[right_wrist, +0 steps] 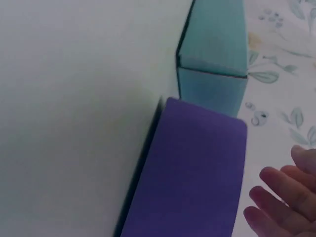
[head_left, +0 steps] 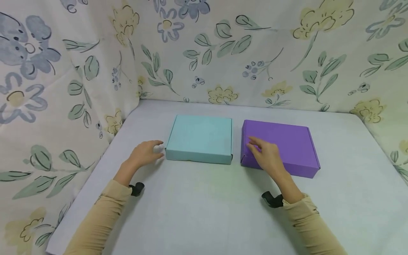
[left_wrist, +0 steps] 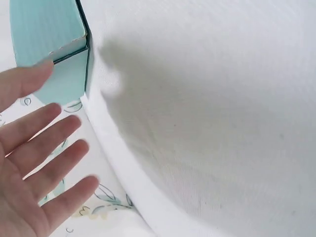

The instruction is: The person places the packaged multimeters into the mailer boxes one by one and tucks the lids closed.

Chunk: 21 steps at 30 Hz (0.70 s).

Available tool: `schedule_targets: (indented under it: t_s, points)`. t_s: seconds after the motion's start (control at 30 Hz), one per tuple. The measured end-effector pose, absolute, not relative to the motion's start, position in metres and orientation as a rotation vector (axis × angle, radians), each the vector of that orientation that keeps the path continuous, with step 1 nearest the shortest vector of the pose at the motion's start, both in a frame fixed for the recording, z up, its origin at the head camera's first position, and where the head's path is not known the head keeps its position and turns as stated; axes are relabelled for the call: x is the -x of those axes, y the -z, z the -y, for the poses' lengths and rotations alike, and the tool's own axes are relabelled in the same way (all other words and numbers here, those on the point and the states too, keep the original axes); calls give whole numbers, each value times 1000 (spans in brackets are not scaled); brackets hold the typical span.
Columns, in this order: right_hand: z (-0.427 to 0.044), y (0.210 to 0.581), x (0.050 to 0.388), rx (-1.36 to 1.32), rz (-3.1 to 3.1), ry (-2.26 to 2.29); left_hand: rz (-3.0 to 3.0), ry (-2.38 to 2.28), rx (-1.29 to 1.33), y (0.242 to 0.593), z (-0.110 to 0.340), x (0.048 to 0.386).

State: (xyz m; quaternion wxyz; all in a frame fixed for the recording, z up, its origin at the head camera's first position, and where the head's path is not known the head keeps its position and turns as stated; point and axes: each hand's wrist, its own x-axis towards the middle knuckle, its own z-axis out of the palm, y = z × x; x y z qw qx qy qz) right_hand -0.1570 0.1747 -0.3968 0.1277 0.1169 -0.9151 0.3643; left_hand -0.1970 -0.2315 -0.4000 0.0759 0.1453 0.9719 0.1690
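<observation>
A closed light-blue cardboard box (head_left: 200,136) lies flat on the white table, and a closed purple box (head_left: 287,141) lies to its right with a narrow gap between them. At the blue box's left front corner is my left hand (head_left: 145,152), fingers extended and holding nothing; in the left wrist view its thumb tip overlaps the box (left_wrist: 64,74), and whether it touches I cannot tell. Over the left part of the purple box hovers my right hand (head_left: 267,156), its fingers loosely bent with nothing between them. The right wrist view shows those fingers (right_wrist: 281,197) beside the purple box (right_wrist: 192,168).
The white table (head_left: 197,205) extends in front of both boxes and to the right. A floral cloth (head_left: 216,63) hangs behind it and along the left side. Each wrist wears a black camera mount (head_left: 272,200), standing out inward from the sleeve.
</observation>
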Motion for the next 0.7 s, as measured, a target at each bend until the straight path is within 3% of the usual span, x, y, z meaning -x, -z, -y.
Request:
schedule_targets:
  t_s: [0.43,0.7]
  points:
    - [-191,408,157,-434,2983,-434,-3107,-286,-509,399,229,198]
    - [-213,415,151,-400,3010,-348,-3099,-196,-489,400,230,196]
